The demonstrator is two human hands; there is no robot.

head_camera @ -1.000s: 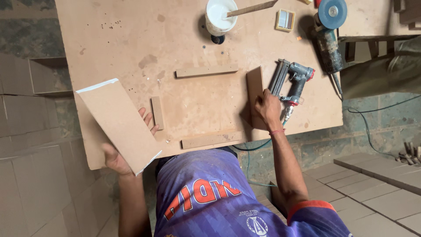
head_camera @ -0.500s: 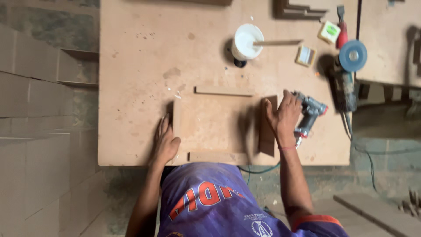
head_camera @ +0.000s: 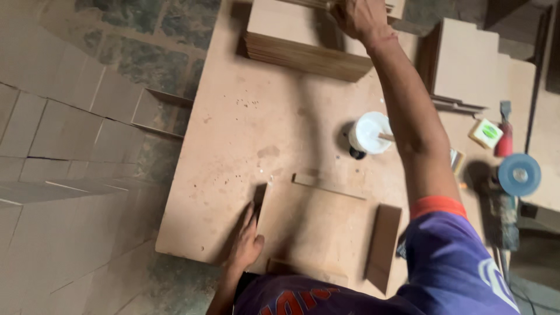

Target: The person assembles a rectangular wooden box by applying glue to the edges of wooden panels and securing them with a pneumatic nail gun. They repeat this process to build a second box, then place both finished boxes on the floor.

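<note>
My left hand (head_camera: 248, 242) lies flat, fingers spread, bracing the shallow board frame (head_camera: 324, 230) at the near tabletop (head_camera: 233, 134) edge. My right hand (head_camera: 359, 17) reaches the far board stack (head_camera: 303, 41); its grip I cannot tell. Best to keep pressing the frame steady. The white tub (head_camera: 369, 132) holds a stick.

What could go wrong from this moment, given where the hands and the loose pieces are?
1. The right hand reaches far across to the stack of boards, and the arm passes right over the white cup; pulling back may knock it over.
2. The upright side strips around the base panel look unfastened; only the left hand steadies one edge, so a nudge may topple them.
</note>
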